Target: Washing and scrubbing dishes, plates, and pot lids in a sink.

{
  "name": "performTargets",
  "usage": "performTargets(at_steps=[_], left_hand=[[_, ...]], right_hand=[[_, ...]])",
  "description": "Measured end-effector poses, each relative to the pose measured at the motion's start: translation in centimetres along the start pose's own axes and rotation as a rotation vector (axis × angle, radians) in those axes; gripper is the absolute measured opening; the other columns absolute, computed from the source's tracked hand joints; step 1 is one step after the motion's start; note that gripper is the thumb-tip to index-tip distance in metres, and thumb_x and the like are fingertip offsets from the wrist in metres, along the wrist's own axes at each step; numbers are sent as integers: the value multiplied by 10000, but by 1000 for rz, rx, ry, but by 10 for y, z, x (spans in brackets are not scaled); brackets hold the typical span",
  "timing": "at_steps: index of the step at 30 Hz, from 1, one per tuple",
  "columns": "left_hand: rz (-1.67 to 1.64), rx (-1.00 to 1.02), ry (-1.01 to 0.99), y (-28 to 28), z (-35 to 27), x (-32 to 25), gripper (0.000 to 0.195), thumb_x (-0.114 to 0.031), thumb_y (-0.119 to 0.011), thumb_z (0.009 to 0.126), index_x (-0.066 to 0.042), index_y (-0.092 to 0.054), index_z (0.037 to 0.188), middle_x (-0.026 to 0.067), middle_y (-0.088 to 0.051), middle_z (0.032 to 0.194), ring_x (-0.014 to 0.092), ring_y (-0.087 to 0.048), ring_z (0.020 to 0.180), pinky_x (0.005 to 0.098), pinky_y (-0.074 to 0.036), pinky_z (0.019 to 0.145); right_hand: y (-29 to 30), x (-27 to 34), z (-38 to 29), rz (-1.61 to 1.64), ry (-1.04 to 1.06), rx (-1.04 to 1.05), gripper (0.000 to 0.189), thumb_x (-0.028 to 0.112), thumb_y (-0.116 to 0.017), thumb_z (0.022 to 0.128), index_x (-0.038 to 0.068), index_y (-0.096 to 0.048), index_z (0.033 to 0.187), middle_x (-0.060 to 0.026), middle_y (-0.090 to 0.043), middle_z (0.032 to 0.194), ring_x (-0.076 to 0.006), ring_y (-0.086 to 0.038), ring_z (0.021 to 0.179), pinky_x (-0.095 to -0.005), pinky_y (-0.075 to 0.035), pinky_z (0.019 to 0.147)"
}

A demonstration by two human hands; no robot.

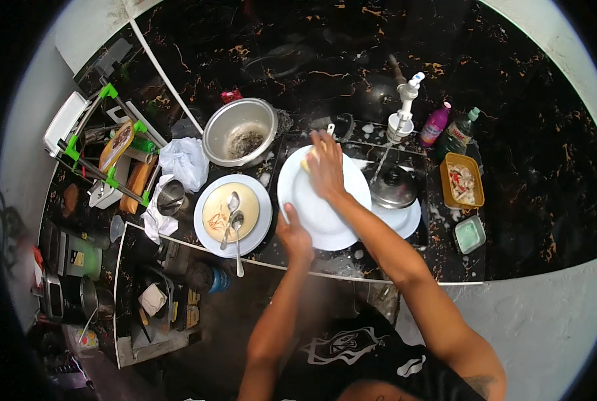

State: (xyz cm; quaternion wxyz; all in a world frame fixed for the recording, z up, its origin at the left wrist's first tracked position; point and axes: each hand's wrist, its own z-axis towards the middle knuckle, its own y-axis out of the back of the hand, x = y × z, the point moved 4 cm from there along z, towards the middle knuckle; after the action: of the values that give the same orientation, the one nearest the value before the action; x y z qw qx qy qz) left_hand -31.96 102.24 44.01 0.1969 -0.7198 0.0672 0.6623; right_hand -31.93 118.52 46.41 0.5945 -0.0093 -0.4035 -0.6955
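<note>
My left hand (296, 238) grips the lower left rim of a large white plate (318, 215), thumb on top, tilting it over the counter by the sink. Against the plate's upper part, my right hand (327, 170) presses a yellow sponge (307, 164), mostly hidden under the fingers. Right of the plate, a metal pot lid with a black knob (393, 186) rests over another white plate (408, 220) in the sink. A thin stream of water falls from a white faucet (406, 95) onto that area. Soap suds dot the counter around the sink.
Left stand stacked plates (203, 240) with two spoons (233, 201), a dirty metal pot (213, 135), a plastic bag (184, 163) and a dish rack (73, 148). On the right are a purple bottle (435, 124), a green bottle (458, 133), a yellow food-scrap tub (445, 183) and a green-soap container (469, 235).
</note>
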Motion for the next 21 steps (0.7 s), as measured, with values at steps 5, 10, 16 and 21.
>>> performTargets(at_steps=[5,10,16,21], left_hand=[[-36,2,-9,31,19,22,510,-358,-425,990,68,-462,1268,151,-555,1201,218,-517,1070,348,-385,957],[203,1,-56,23,4,22,505,-345,-429,987,100,-476,1222,192,-572,1158,244,-533,1029,347,-387,929],[50,362,131,7,42,35,384,-17,-533,854,47,-484,1228,136,-595,1128,212,-570,993,320,-439,870],[-146,133,-26,-2,34,25,288,-56,-527,873,59,-534,1137,115,-619,1052,182,-570,916,307,-451,813]], right_hand=[[-26,43,-24,175,292,197,419,303,-576,853,103,-527,1218,-158,-515,1241,-337,-448,1192,-519,-299,1013],[-27,-7,20,-23,-286,122,456,463,-558,864,18,-650,826,-222,-643,796,-380,-611,787,-475,-466,719],[-60,-13,-4,161,-19,384,364,198,-662,756,53,-614,1087,-235,-639,903,-396,-614,912,-460,-487,789],[-50,-57,-15,87,-180,500,543,315,-503,903,82,-383,1379,-212,-488,1294,-385,-390,1261,-481,-282,1053]])
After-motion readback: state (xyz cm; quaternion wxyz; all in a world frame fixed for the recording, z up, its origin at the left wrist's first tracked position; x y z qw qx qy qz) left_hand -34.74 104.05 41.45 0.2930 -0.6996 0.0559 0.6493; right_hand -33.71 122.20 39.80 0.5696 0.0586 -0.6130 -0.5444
